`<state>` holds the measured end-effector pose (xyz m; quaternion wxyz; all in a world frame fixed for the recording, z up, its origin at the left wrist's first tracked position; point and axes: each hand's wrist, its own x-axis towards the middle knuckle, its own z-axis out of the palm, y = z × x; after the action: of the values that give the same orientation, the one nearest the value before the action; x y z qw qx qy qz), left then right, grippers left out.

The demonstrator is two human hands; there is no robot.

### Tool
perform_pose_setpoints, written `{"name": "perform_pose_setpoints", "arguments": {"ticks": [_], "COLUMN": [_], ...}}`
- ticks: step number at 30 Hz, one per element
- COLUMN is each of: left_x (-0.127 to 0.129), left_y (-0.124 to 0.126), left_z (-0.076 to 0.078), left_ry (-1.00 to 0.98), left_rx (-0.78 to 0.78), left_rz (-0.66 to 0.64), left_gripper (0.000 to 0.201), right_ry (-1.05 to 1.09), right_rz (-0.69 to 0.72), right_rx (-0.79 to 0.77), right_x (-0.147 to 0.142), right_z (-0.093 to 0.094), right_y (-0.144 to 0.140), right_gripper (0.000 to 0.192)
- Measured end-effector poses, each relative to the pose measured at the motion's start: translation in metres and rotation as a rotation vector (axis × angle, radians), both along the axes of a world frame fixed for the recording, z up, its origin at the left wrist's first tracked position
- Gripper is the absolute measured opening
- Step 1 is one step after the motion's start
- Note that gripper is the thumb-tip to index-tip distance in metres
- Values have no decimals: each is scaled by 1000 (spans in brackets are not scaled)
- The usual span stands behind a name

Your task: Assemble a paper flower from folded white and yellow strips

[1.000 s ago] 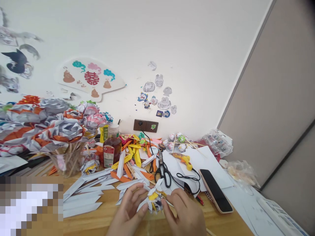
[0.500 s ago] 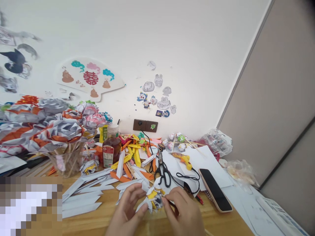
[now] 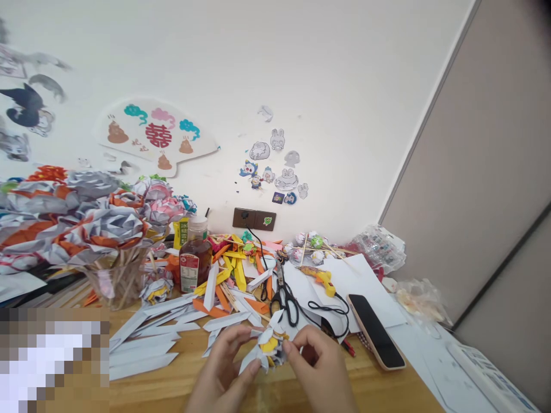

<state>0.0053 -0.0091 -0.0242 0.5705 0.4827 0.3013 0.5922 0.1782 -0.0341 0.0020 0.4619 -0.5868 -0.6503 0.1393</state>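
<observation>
A small folded-paper flower (image 3: pixel 270 344), white with yellow inner petals, is held low over the wooden table. My left hand (image 3: pixel 230 364) grips its left side, with the thumb in front and the fingers curled behind. At the flower's right edge, my right hand (image 3: pixel 316 364) pinches a petal between thumb and forefinger. The flower's underside is hidden. Just beyond it lie black-handled scissors (image 3: pixel 284 304), pointing away. White folded paper strips (image 3: pixel 148 344) are spread to the left of my left hand.
A yellow glue gun (image 3: pixel 321 280) with a black cord rests on white paper. The phone (image 3: pixel 376 331) lies to the right. A bottle of dark liquid (image 3: pixel 195 258) stands beside yellow and orange strips (image 3: pixel 235 267). Large paper flowers (image 3: pixel 112 226) fill a clear container at the left.
My right fingers have shifted slightly on the flower's right edge and curled more. The flower has turned a little. Nothing else on the table has moved.
</observation>
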Motion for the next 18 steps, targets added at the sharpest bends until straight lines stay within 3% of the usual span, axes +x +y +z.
{"name": "perform_pose_setpoints", "arguments": {"ticks": [6, 10, 14, 18], "left_x": [-3, 2, 6, 2], "left_y": [7, 5, 3, 12], "left_z": [-1, 3, 7, 8], "left_ry": [-37, -97, -142, -165], "left_rx": [-34, -98, -148, -183], "left_rz": [-71, -34, 14, -50], "left_gripper": [29, 34, 41, 43], "right_ry": [461, 528, 427, 131], "right_rz": [77, 159, 114, -16], "right_rx": [-354, -446, -372, -63], "right_x": [-5, -5, 1, 5], "right_z": [9, 13, 10, 10], "right_y": [5, 6, 6, 1], "right_gripper": [36, 41, 34, 15]}}
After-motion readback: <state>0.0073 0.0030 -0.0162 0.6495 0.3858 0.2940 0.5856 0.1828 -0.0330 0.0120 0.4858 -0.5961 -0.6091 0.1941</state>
